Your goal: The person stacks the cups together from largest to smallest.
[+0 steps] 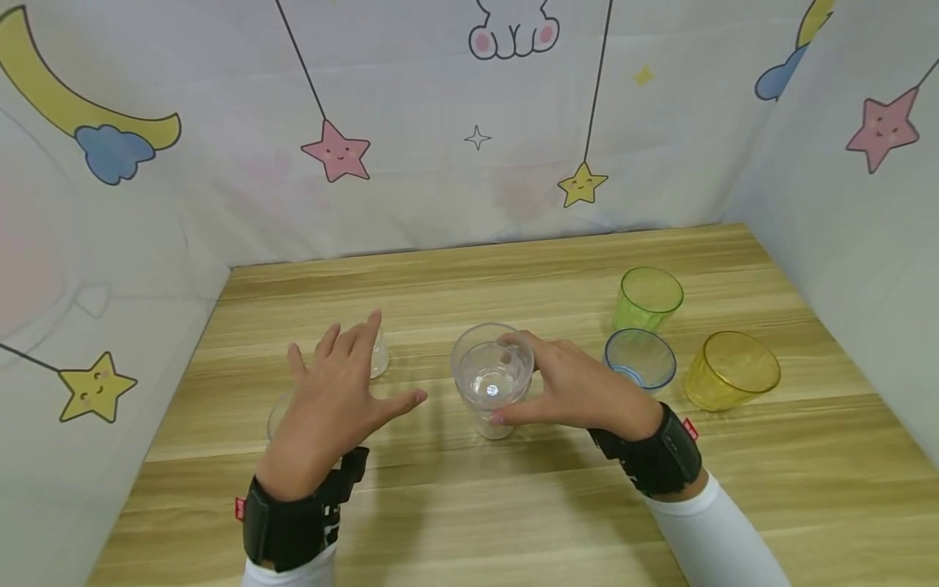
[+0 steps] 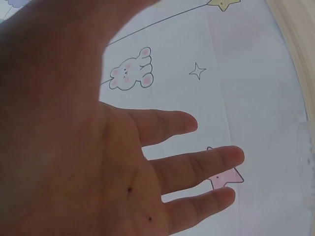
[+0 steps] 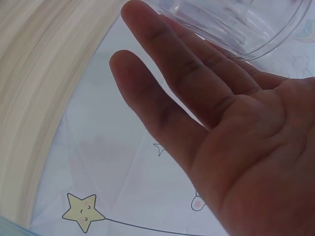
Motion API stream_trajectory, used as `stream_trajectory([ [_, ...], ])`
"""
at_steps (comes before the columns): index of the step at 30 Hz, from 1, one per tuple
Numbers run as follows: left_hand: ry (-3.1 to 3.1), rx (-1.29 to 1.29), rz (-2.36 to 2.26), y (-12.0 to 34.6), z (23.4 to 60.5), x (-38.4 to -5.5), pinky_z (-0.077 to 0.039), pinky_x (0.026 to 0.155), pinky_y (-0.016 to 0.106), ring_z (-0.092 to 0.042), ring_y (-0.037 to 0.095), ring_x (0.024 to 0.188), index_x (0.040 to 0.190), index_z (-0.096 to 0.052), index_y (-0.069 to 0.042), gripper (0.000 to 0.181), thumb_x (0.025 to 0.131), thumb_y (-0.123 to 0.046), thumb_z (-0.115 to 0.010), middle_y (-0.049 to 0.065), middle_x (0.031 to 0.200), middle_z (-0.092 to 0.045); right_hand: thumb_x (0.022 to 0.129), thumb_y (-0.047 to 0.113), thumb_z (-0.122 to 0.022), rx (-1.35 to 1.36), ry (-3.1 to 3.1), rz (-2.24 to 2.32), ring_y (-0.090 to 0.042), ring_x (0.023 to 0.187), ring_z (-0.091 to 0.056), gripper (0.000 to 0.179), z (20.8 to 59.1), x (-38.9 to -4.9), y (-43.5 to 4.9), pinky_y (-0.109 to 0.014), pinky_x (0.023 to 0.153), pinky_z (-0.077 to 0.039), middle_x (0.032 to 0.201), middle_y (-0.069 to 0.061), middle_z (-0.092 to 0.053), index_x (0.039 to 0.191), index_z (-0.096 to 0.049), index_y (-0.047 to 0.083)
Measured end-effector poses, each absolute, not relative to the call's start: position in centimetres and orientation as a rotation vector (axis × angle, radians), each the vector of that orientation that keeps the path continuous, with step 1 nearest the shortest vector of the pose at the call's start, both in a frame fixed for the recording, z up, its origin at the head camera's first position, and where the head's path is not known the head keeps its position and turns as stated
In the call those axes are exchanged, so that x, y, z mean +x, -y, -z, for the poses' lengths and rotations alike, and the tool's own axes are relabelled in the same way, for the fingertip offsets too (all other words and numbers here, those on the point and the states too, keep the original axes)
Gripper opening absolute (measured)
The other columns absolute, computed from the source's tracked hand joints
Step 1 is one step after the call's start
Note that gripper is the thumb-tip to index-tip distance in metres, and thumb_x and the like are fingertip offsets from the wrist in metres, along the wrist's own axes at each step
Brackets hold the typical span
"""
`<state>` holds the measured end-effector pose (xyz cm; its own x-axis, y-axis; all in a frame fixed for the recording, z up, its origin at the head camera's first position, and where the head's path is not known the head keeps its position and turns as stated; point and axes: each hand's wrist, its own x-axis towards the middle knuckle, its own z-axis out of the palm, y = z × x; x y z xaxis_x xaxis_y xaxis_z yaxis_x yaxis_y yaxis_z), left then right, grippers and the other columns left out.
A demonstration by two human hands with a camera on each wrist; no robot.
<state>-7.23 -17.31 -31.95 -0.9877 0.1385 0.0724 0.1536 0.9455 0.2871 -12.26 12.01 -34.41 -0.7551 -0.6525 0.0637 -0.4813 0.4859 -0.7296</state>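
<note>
My right hand [image 1: 575,383] grips a clear cup [image 1: 493,375] near the middle of the table, thumb on the near side and fingers on the far side. An inner ring shows in this cup; I cannot tell whether it is one cup or a nested pair. In the right wrist view the cup's clear wall [image 3: 221,22] lies against the fingers. My left hand [image 1: 330,399] hovers with fingers spread and holds nothing. Behind its fingers stands another clear cup [image 1: 379,356], mostly hidden. The rim of a further clear cup [image 1: 275,416] shows beside that hand.
To the right stand a green cup [image 1: 645,297], a blue-rimmed cup [image 1: 640,359] and a yellow cup [image 1: 734,371]. White cloth walls [image 1: 425,187] with printed stars border the wooden table [image 1: 455,505] at the back and sides.
</note>
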Motion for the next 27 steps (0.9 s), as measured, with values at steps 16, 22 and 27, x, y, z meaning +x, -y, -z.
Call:
stream_trajectory([
  [16, 3.127, -0.045, 0.445, 19.3, 31.8, -7.2, -0.004, 0.097, 0.086, -0.021, 0.058, 0.141, 0.159, -0.023, -0.004, 0.113, 0.079, -0.064, -0.076, 0.033, 0.15, -0.034, 0.076, 0.057, -0.083, -0.984, -2.511, 1.122, -0.011, 0.099, -0.064, 0.088, 34.5, -12.3, -11.9, -0.043, 0.087, -0.053, 0.113, 0.0, -0.069, 0.141, -0.049, 0.008],
  [22, 3.193, 0.053, 0.393, 20.0, 31.7, -7.3, -0.013, 0.094, 0.087, -0.023, 0.058, 0.139, 0.157, -0.023, -0.001, 0.115, 0.078, -0.068, -0.073, 0.034, 0.151, -0.033, 0.074, 0.058, -0.084, -0.963, -2.52, 1.113, -0.01, 0.099, -0.064, 0.091, 34.6, -12.3, -11.9, -0.043, 0.088, -0.053, 0.113, 0.0, -0.069, 0.142, -0.048, 0.01],
  [27, 3.246, 0.128, 0.395, 20.5, 31.7, -7.4, -0.021, 0.09, 0.087, -0.026, 0.055, 0.138, 0.156, -0.025, 0.001, 0.113, 0.079, -0.065, -0.074, 0.034, 0.151, -0.032, 0.074, 0.059, -0.084, -0.962, -2.53, 1.1, -0.009, 0.099, -0.063, 0.091, 34.6, -12.3, -11.9, -0.036, 0.087, -0.052, 0.112, 0.002, -0.069, 0.142, -0.048, 0.01],
])
